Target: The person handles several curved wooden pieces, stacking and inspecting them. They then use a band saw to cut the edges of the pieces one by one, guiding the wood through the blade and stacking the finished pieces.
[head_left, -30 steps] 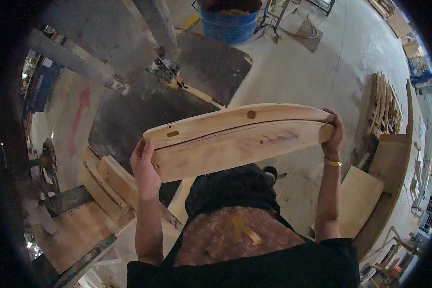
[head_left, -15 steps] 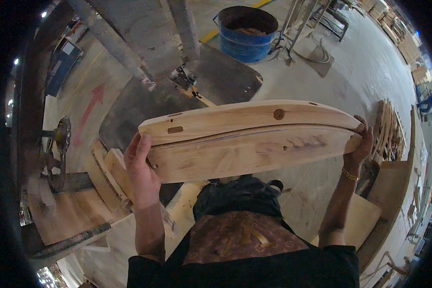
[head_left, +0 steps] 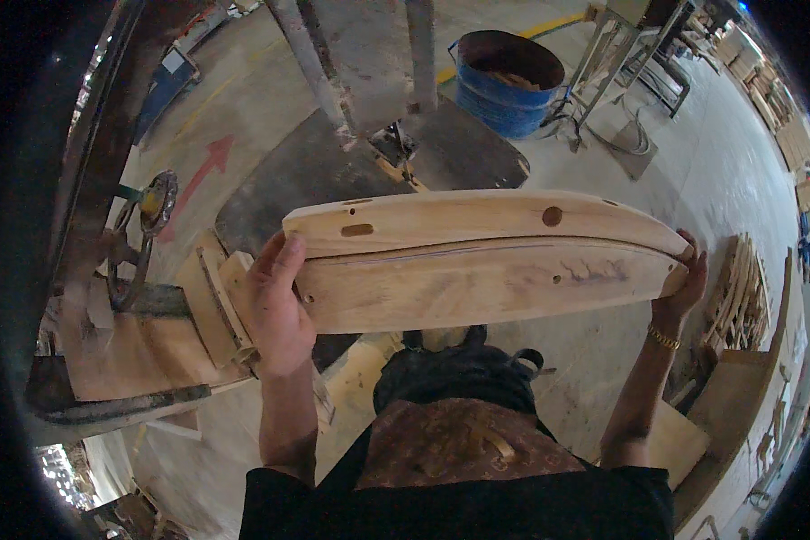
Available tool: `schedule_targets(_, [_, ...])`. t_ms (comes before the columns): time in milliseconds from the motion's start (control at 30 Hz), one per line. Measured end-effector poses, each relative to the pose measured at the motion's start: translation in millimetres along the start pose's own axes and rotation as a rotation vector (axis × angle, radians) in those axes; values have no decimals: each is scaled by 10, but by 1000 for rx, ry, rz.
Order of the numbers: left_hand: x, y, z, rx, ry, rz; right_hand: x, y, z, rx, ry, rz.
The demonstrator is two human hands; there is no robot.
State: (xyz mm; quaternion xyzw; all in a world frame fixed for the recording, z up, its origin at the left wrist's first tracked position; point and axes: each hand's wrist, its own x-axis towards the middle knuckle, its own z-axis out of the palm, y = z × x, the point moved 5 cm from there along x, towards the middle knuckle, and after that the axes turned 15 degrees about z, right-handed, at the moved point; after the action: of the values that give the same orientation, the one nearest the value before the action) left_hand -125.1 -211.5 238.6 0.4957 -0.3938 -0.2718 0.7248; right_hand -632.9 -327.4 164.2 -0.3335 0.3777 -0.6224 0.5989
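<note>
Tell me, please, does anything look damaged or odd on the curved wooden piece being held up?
The curved wooden piece shows a dark wavy stain near its right end and a thin dark line along its length, perhaps a seam or crack. Its round hole and slot look deliberately cut.

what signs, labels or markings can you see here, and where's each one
Red arrow: painted on the concrete floor, upper left, pointing up and right.
Yellow line: painted floor stripe at the top, behind the blue drum.
No packages, labels or screens show, and none on the wooden piece held in both hands.
</note>
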Motion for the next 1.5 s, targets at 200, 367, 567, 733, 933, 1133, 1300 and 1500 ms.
schedule_targets(200, [9,70,-30,82,-24,144,52,61,38,-65,113,-32])
schedule_targets(367, [10,14,-52,-56,74,-63,74,92,56,28,6,19])
schedule_targets(567, [3,-72,-148,-95,136,-89,113,153,49,-16,134,-23])
schedule_targets(733, [1,-70,-142,-144,151,-171,117,137,60,3,45,6])
schedule_targets(933, [4,-56,-116,-128,81,-92,115,171,57,62,82,6])
schedule_targets(1133, [-6,-20,-109,-145,49,23,143,170,-18,28,70,-4])
schedule_targets(1300, [-5,-24,-102,-145,92,-135,90,190,67,54,39,-19])
schedule_targets(1500, [8,-134,-256,105,41,18,104,179,86,39,34,34])
